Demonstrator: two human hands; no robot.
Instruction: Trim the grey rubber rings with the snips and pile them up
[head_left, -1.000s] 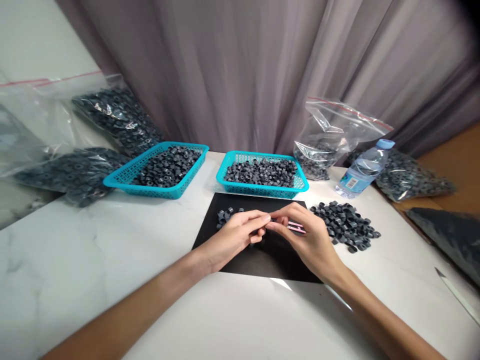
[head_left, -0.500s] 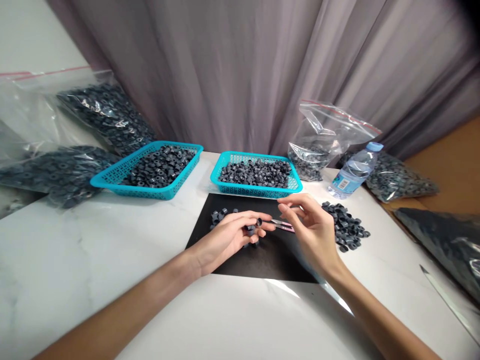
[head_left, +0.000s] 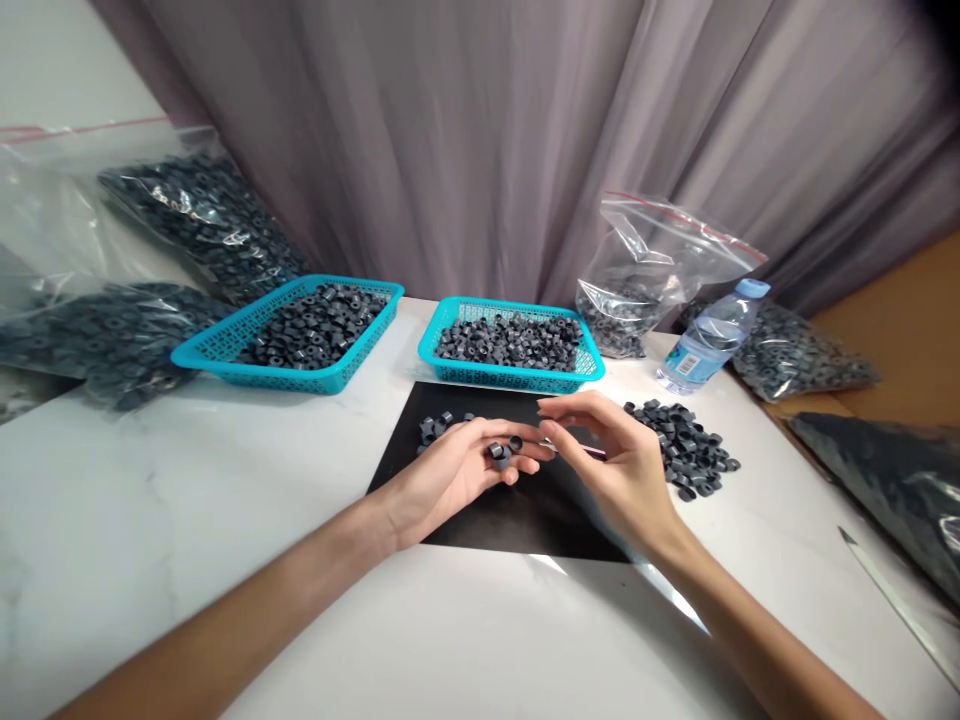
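My left hand (head_left: 465, 465) is turned palm up, its fingers curled loosely around several small dark grey ring-shaped pieces (head_left: 504, 455). Close to its fingertips is my right hand (head_left: 611, 440), thumb and index finger nearly together. A slim pink-and-silver tool (head_left: 581, 449), which looks like small scissors, lies along the inside of the right fingers, partly hidden by them. Whether anything sits between the right thumb and index tips is too small to tell. Both hands are above a black mat (head_left: 525, 530). More grey pieces (head_left: 436, 428) lie on the mat behind my left hand.
A loose pile of grey pieces (head_left: 694, 455) lies right of the mat. Behind stand two blue baskets, left (head_left: 300, 380) and middle (head_left: 510, 376), holding similar pieces. Filled plastic bags (head_left: 202, 225) flank them. A water bottle (head_left: 705, 345) stands at right; a pointed blade-like strip (head_left: 892, 590) lies nearer.
My left hand has opened somewhat, showing more of the pieces in it. My right hand has shifted slightly left, and the pink tool has turned, showing a thinner outline.
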